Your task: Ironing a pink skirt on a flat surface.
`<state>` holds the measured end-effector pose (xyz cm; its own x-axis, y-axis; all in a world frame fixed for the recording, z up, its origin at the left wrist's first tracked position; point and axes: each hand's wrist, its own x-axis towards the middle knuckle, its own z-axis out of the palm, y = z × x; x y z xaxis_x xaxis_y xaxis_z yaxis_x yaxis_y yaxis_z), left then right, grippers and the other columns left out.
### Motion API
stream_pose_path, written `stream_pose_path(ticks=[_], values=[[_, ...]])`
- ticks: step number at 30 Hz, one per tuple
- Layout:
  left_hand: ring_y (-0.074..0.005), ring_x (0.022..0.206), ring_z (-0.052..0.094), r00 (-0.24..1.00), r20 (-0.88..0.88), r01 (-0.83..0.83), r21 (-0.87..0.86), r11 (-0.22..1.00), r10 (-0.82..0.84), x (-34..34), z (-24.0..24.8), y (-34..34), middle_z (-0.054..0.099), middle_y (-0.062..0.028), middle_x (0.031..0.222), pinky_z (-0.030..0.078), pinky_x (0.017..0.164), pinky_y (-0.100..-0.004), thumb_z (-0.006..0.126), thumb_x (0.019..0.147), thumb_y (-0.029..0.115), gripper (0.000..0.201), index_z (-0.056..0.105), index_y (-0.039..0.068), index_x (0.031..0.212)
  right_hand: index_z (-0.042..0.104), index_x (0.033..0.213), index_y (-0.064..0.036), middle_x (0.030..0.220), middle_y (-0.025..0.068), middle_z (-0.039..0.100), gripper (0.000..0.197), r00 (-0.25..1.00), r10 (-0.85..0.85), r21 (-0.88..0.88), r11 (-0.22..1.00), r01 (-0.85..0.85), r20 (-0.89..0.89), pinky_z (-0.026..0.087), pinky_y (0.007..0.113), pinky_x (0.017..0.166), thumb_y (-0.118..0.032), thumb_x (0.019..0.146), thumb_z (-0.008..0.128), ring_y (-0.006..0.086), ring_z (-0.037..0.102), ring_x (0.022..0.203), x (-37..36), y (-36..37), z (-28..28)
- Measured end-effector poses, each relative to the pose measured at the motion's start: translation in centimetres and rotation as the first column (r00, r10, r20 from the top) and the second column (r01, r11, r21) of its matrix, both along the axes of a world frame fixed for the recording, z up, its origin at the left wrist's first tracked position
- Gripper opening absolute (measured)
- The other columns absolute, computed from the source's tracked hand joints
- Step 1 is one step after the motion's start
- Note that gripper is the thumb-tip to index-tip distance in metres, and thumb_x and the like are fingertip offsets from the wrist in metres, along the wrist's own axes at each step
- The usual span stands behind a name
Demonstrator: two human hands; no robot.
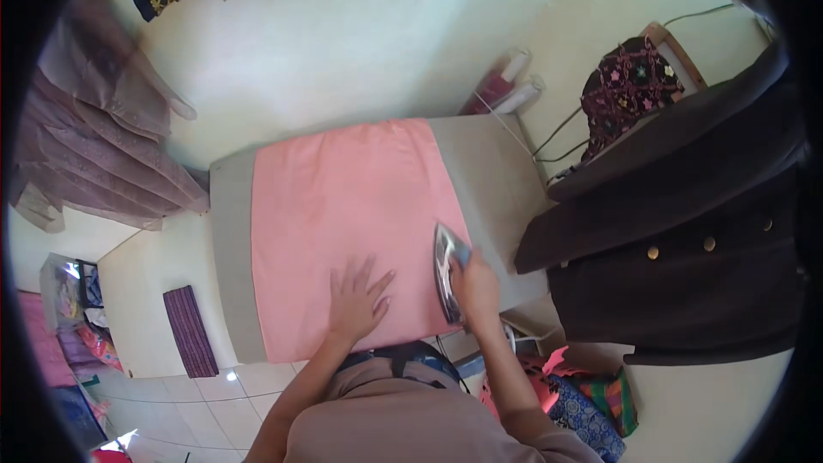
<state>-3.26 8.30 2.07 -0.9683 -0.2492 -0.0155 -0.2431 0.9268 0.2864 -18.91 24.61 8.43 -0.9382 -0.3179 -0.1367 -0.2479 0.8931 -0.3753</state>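
the left hand [358, 298] lies flat, palm down, on the pink cloth [343, 214], its fingers [370, 272] spread wide and pointing away from the body, holding nothing and only pressing the fabric. the left forearm comes up from the lower edge, bent slightly inward at the elbow, with the wrist at the near hem of the cloth.

the right hand [474, 285] is closed around the handle of an iron [447, 270], fingers curled tight so that the handle is mostly hidden under them. the iron is tipped on its side, its shiny soleplate facing left toward the other hand, and it sits at the right edge of the pink cloth, near the front corner. the right forearm runs up from the lower right, nearly straight, wrist a little raised.

the pink cloth is spread smooth over a grey padded worktop [493, 176], covering its middle and leaving grey strips bare on the left and right. the two hands are near each other but apart.

a dark brown garment with gold buttons [677, 240] hangs just beside the worktop on the right. pale mauve fabric [111, 146] hangs at the left, and a striped purple mat [190, 330] lies on the tiled floor below it.
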Motion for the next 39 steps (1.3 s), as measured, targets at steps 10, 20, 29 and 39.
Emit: stream_pose_path(ticks=[10, 20, 29, 39], values=[[-0.0379, 0.138, 0.023, 1.000, -0.023, 0.016, 0.008, 1.000, -0.016, -0.8, 0.1, 0.3, 0.026, -0.0069, 0.152, 0.016, 0.107, -0.0636, 0.050, 0.089, 0.043, 0.051, 0.043, 0.035, 0.138, 0.059, 0.093, 0.0047, 0.087, 0.0260, 0.064, 0.040, 0.968, 0.089, -0.088, 0.990, -0.113, -0.234, 0.050, 0.049, 0.072, -0.035, 0.088, 0.059, 0.0424, 0.063, 0.083, -19.6, -14.3, -1.7], [-0.0354, 0.138, 0.024, 1.000, -0.027, -0.012, 0.040, 0.999, 0.013, 0.0, 0.0, -0.4, 0.024, -0.0052, 0.152, 0.020, 0.105, -0.0651, 0.049, 0.089, 0.045, 0.053, 0.039, 0.036, 0.140, 0.054, 0.091, 0.0022, 0.078, 0.0274, 0.063, 0.040, 0.989, 0.149, 0.042, 0.988, -0.150, 0.012, 0.048, 0.052, 0.065, -0.036, 0.085, 0.062, 0.0455, 0.062, 0.076, -1.1, -6.7, 0.8], [-0.0349, 0.137, 0.026, 1.000, -0.016, 0.014, -0.003, 1.000, -0.014, -0.3, 0.1, -0.5, 0.022, -0.0064, 0.154, 0.024, 0.104, -0.0628, 0.045, 0.092, 0.044, 0.054, 0.032, 0.035, 0.144, 0.051, 0.093, 0.0021, 0.078, 0.0263, 0.063, 0.037, 0.904, 0.392, -0.109, 0.904, -0.412, -0.168, 0.048, 0.051, 0.067, -0.033, 0.086, 0.062, 0.0433, 0.063, 0.075, -7.4, -20.5, -0.6], [-0.0383, 0.139, 0.021, 0.997, -0.045, 0.064, 0.013, 0.998, -0.064, 2.0, -0.4, -0.9, 0.022, -0.0084, 0.154, 0.020, 0.105, -0.0659, 0.045, 0.091, 0.046, 0.055, 0.033, 0.035, 0.144, 0.050, 0.096, 0.0016, 0.080, 0.0262, 0.064, 0.039, 0.960, 0.274, -0.017, 0.961, -0.276, -0.051, 0.048, 0.053, 0.068, -0.035, 0.087, 0.061, 0.0440, 0.063, 0.077, -1.1, -15.1, -0.4]])
